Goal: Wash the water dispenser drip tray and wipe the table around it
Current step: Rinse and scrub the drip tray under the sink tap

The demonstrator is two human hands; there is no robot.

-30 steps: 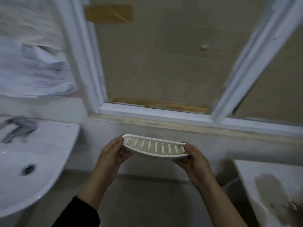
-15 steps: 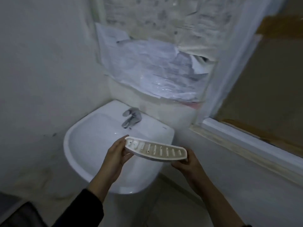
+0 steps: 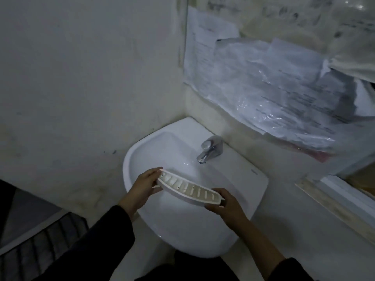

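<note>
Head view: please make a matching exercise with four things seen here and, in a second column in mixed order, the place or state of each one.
Things:
1. drip tray
2. tap
3. sink
4. plastic-covered papers

Places or states:
A. fixed on the wall above the basin
B. white, mounted in the wall corner
C. held at its two ends by the hands, left hand and right hand
D. metal, at the back rim, no water visible

Pairs: 1-C, 2-D, 3-B, 4-A

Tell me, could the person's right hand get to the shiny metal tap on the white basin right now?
Probably yes, once it lets go: the right hand grips one end of the slotted white drip tray, and nothing blocks the way to the metal tap.
</note>
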